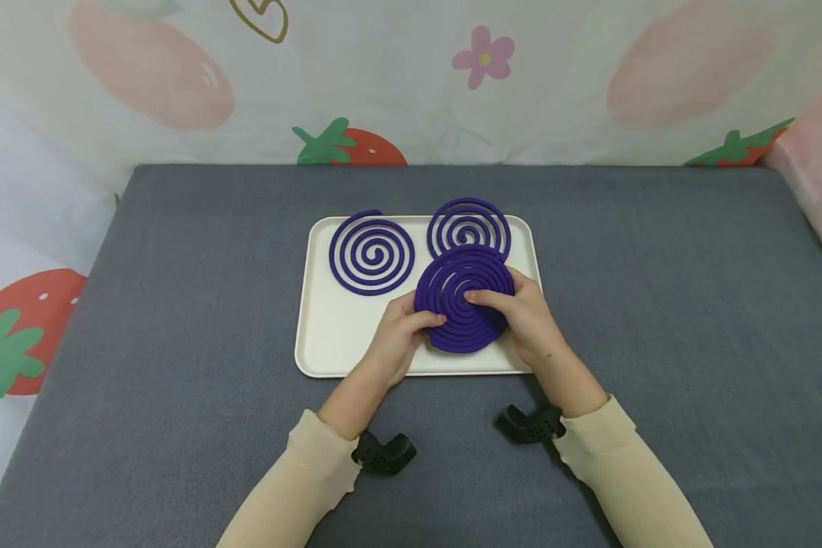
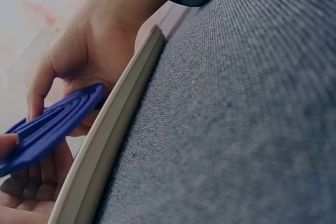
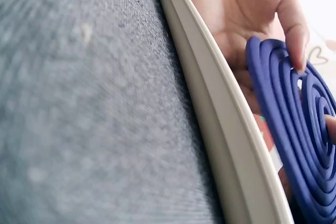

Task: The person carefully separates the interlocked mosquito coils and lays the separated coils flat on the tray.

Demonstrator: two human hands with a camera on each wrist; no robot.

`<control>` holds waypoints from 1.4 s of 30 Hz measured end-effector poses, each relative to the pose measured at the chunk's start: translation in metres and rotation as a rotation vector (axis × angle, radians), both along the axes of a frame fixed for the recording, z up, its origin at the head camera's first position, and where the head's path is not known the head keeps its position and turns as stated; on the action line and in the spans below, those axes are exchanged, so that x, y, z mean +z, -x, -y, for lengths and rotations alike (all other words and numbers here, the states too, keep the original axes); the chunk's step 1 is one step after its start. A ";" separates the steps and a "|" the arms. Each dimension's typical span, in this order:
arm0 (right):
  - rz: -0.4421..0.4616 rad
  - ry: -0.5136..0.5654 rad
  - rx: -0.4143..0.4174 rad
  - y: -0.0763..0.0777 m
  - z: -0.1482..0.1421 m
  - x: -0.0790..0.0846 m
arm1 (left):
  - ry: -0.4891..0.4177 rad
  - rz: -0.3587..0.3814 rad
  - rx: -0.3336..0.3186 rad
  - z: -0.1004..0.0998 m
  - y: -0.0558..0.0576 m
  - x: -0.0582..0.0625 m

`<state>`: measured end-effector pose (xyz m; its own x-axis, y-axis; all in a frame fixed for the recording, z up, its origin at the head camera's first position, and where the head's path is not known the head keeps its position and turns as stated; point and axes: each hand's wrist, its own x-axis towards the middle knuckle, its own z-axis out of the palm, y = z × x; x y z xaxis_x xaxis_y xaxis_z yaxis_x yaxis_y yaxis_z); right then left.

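Note:
Both hands hold a dense purple mosquito coil (image 1: 467, 331), its spiral turns packed close like two nested coils, tilted above the tray. My left hand (image 1: 393, 335) pinches its left edge, thumb on top. From the right, my right hand (image 1: 530, 320) grips it, with the thumb lying near the spiral's centre and the other fingers underneath. In both wrist views the held coil (image 2: 58, 124) is seen at a slant. A loosely wound single coil (image 1: 372, 253) lies at the tray's back left. Another single coil (image 1: 467, 221) overhangs the back rim, partly hidden by the held one.
The white rectangular tray (image 1: 342, 346) sits on a grey cloth-covered table (image 1: 192, 320). Its raised rim (image 3: 226, 98) runs close by the hands. A black wrist camera is strapped to each wrist. Behind the table hangs a strawberry-print curtain (image 1: 411, 84).

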<state>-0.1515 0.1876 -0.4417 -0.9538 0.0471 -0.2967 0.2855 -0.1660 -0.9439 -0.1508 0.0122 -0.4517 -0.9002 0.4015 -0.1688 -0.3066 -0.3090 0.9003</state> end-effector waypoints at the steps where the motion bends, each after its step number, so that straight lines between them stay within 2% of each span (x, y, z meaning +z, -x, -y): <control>1: 0.006 0.006 -0.002 0.000 0.000 0.000 | -0.016 0.001 0.003 0.000 0.000 0.000; 8: 0.024 0.053 -0.044 0.002 -0.003 0.000 | -0.099 -0.022 -0.027 0.002 0.000 -0.001; 18: -0.025 0.071 -0.048 0.003 -0.005 -0.004 | -0.107 0.007 -0.020 0.002 0.000 0.001; 23: -0.056 0.080 -0.043 0.004 -0.005 -0.006 | -0.072 0.027 0.015 0.001 0.002 0.002; 30: -0.103 0.202 -0.089 0.004 -0.009 -0.004 | 0.011 0.023 0.107 0.006 0.007 0.003; 37: -0.097 0.226 -0.125 0.004 -0.012 -0.002 | 0.002 0.046 0.122 0.008 0.009 0.003; 42: -0.118 0.183 -0.151 0.004 -0.013 -0.003 | -0.015 0.063 0.123 0.008 0.010 0.002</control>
<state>-0.1556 0.2004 -0.4444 -0.9686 0.1471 -0.2007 0.1345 -0.3689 -0.9197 -0.1605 0.0046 -0.4493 -0.9305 0.2915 -0.2218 -0.3217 -0.3607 0.8754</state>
